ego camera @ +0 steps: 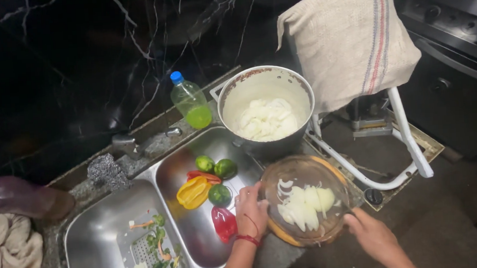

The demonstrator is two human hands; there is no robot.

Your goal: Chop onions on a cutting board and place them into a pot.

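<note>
My left hand (251, 210) grips the left rim of a clear glass plate (327, 173), a red string around its wrist. My right hand (370, 233) holds the plate's lower right edge. Sliced white onion (303, 204) lies on the plate, which sits over a round wooden board (281, 234) on the counter. Just behind the plate stands a large metal pot (265, 112) holding more chopped white onion.
A double steel sink (91, 223) holds green, yellow and red peppers (207, 190) in the right basin and scraps in the left. A bottle of green liquid (190, 104), a steel scourer (107, 171), a cloth-draped white chair (353, 41) and a stove (453, 25) surround it.
</note>
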